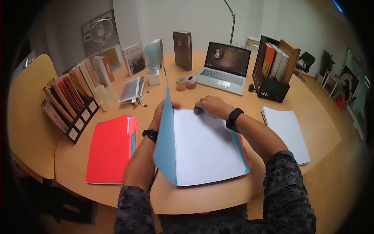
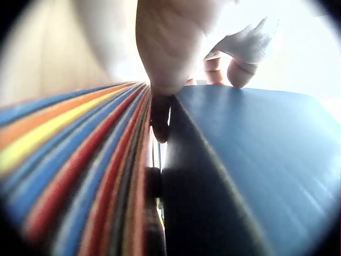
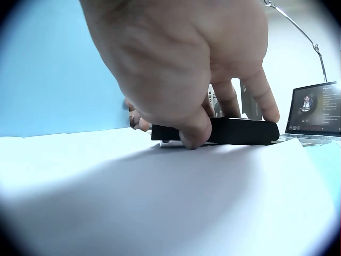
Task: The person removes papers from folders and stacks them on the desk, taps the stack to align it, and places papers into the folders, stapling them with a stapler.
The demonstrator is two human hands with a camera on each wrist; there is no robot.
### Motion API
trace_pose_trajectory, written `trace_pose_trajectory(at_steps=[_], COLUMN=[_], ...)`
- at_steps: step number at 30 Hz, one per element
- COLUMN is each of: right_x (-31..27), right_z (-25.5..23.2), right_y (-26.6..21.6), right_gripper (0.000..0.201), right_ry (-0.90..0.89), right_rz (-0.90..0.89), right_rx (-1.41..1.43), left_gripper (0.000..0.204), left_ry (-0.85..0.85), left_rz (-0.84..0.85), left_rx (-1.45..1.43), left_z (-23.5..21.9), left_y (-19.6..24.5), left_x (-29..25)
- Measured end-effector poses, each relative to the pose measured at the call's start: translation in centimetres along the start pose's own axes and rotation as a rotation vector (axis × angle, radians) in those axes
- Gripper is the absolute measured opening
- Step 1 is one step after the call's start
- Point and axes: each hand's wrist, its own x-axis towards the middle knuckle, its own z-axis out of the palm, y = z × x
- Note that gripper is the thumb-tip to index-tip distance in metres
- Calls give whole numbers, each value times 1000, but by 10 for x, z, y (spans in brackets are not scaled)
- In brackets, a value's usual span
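An open blue folder lies in front of me, its cover raised on the left and a stack of white paper inside. My right hand grips a black stapler at the far edge of the paper. In the right wrist view its thumb is on the near side and its fingers on the far side. My left hand reaches behind the raised cover and holds the folder by its far edge near the fold. The cover partly hides this hand. Multicoloured edges show beside the blue cover in the left wrist view.
Red folders lie to the left, more white paper to the right. Behind stand tape rolls, a laptop, a dark book, a small globe and a black file rack. A book row lines the left.
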Motion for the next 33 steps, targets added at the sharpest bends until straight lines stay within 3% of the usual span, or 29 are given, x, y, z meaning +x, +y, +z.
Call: trace_pose_trajectory(at_steps=[3, 5, 7, 11, 15, 19, 24, 26, 27, 29, 30, 32, 33], right_x=[-3, -5, -7, -20, -47, -73, -85, -87, -87, -85, -85, -89, -92], right_z=[-7, -11, -13, -18, -11, 0, 0, -2, -3, -3, -9, -20, -16], right_y=[0, 3, 9, 40, 75, 91, 93, 87, 84, 77, 70, 62, 60], right_gripper=[31, 33, 32, 29, 23, 20, 19, 21, 21, 29, 29, 37, 37], right_ry=[22, 7, 17, 65, 53, 38, 58, 233, 235, 426, 425, 274, 281], right_rz=[-16, 12, 62, 292, 542, 675, 700, 662, 666, 634, 644, 687, 698], right_rx=[-1, 31, 24, 6, -95, 7, 20, 6, 9, 119, 126, 554, 563], left_gripper=[32, 23, 18, 14, 11, 17, 21, 21, 20, 21, 22, 22, 22], left_ry=[-53, 31, -17, -109, -32, -71, -48, -56, -60, -49, -37, -35, -33], left_rz=[-3, -46, -50, 12, -39, -63, -97, -105, -111, -103, -91, -94, -82], left_rx=[-75, -107, -101, -195, -82, -37, 43, 63, 79, 66, 49, 60, 63], left_z=[2, 19, -5, -23, 12, 8, 11, 9, 8, 8, 10, 13, 14], left_y=[-4, 7, -1, -11, 11, 6, 8, 7, 7, 6, 6, 7, 10], left_x=[-1, -15, 5, 16, -11, -8, -8, -7, -6, -5, -5, -5, -3])
